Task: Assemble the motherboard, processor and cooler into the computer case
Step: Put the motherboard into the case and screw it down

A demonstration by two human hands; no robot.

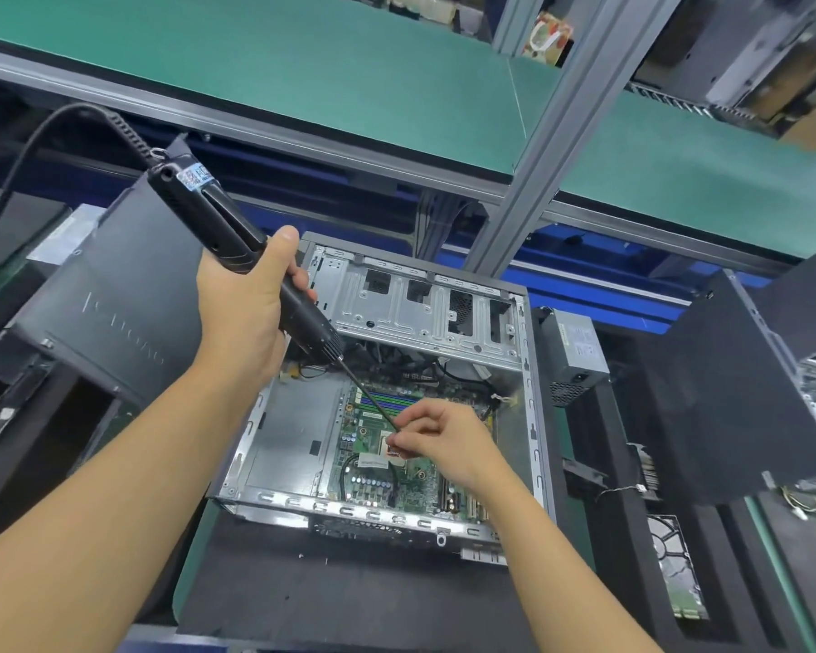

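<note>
The motherboard (387, 459) lies in the case (531, 417), power supply (575, 355) right.

Tip of the screwdriver bit (373, 403) behind fingers of the right hand (444, 438), its cable (67, 108) cut by the left edge.

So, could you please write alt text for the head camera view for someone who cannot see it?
A person's left hand grips a corded electric screwdriver, its bit angled down into an open computer case, while the right hand pinches the bit's tip above the green motherboard.
</note>
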